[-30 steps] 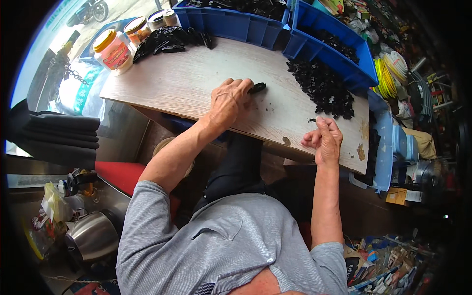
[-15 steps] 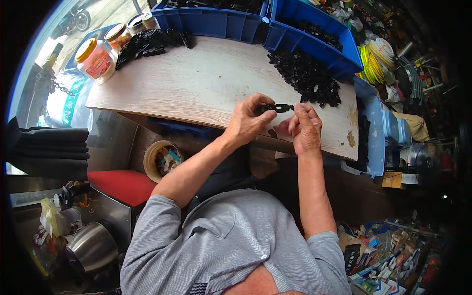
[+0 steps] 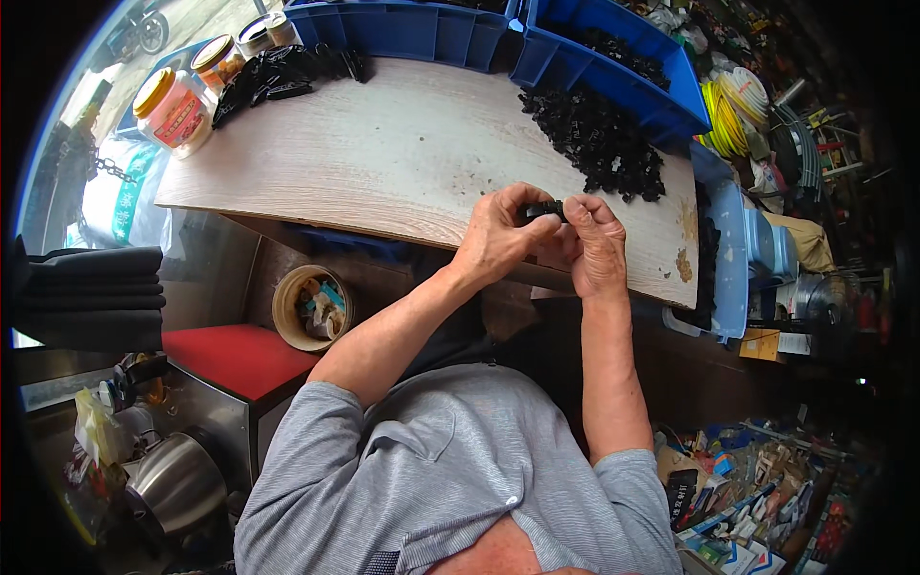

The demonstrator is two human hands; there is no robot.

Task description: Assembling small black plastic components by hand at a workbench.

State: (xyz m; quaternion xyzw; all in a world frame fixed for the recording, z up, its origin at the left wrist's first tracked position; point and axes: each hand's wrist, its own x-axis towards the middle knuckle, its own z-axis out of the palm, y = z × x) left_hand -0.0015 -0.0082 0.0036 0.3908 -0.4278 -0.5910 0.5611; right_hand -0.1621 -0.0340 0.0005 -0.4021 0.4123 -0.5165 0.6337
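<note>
My left hand [image 3: 500, 235] is closed round a black plastic part [image 3: 544, 210], pinching it between thumb and fingers above the table's front edge. Fingers cover most of this part. Against its right end press the thumb and fingertips of my right hand [image 3: 600, 247], which are closed together. Whether a smaller piece sits between those right fingertips is hidden. Just beyond my right hand spreads a heap of small black plastic pieces [image 3: 604, 144]. Longer glossy black parts [image 3: 278, 75] lie piled at the table's far left.
Two blue bins [image 3: 402, 36] line the back of the pale wooden table [image 3: 316, 158]. Lidded jars [image 3: 175, 120] stand at its left corner. Below are a waste bucket [image 3: 285, 311] and a red-topped cabinet [image 3: 235, 353]. A light blue crate [image 3: 733, 259] adjoins the right side.
My hands have come closer together. The black part, which showed lengthwise between them, is now mostly covered by my fingers. The view has shifted slightly.
</note>
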